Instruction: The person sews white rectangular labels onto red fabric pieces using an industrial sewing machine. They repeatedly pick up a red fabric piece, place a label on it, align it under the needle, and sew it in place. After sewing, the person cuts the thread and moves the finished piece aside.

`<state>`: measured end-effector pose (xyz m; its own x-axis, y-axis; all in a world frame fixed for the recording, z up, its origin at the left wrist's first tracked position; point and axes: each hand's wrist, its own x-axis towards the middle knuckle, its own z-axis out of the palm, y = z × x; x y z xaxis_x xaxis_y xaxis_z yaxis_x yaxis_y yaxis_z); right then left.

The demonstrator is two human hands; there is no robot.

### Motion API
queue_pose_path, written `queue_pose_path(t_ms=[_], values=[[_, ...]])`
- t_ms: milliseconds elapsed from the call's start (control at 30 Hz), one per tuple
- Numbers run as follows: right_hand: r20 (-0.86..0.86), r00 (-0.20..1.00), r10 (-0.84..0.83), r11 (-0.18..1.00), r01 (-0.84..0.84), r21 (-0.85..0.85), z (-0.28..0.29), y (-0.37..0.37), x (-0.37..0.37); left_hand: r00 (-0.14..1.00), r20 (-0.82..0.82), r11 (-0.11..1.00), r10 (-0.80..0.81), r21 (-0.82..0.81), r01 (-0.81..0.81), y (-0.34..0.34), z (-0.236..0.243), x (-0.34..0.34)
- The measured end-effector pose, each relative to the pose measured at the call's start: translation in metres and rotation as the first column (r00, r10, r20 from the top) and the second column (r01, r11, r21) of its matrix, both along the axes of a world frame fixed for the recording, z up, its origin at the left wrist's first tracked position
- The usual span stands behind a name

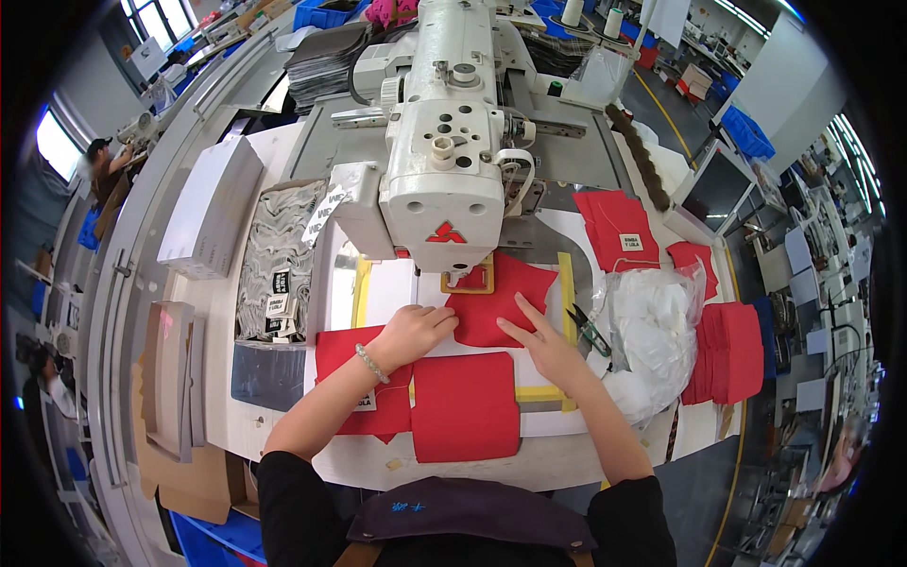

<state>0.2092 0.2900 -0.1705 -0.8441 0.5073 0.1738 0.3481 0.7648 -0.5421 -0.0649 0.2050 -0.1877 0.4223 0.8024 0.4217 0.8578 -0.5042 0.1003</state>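
Red fabric piece (505,307) lies under the head of the white industrial sewing machine (440,180), a small yellow-edged clamp frame (470,280) over its upper left corner. Left hand (418,333), beaded bracelet (371,364) at wrist: fingers curled close together, tips at the piece's left edge; can't tell if the grip pinches cloth. Right hand (548,346): grip wide, fingers spread, tips at the piece's right edge, nothing grasped.

In the way: machine head and clamp frame crowd the back of the piece; left forearm crosses a labelled red piece (333,352); red panel (465,408) lies just in front. Thread snips (590,331) near right hand, by a yellow tape strip (567,283); clear plastic bag (652,326) of white material beyond.

Right side of table (364,465): stacked red panels (729,352), labelled red pieces (605,215), small red piece (694,265), monitor (718,194). Left side: box of labels (248,283), long white carton (210,213), lidless cardboard box (170,387). Dark fabric stack (326,66) behind, left of machine.
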Motion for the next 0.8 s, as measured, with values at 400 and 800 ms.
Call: queue_pose_path(t_ms=[400, 800], values=[[-0.077, 0.993, -0.094, 0.966, 0.110, 0.235, -0.010, 0.012, 0.009, 0.998, 0.060, 0.999, -0.035, 0.002, 0.035, 0.010, -0.005, 0.013], [-0.012, 0.986, -0.164, 0.980, 0.164, 0.116, -0.023, 0.034, -0.034, 0.979, -0.160, 0.992, 0.126, 0.039, -0.121, 0.012, -0.013, -0.011]])
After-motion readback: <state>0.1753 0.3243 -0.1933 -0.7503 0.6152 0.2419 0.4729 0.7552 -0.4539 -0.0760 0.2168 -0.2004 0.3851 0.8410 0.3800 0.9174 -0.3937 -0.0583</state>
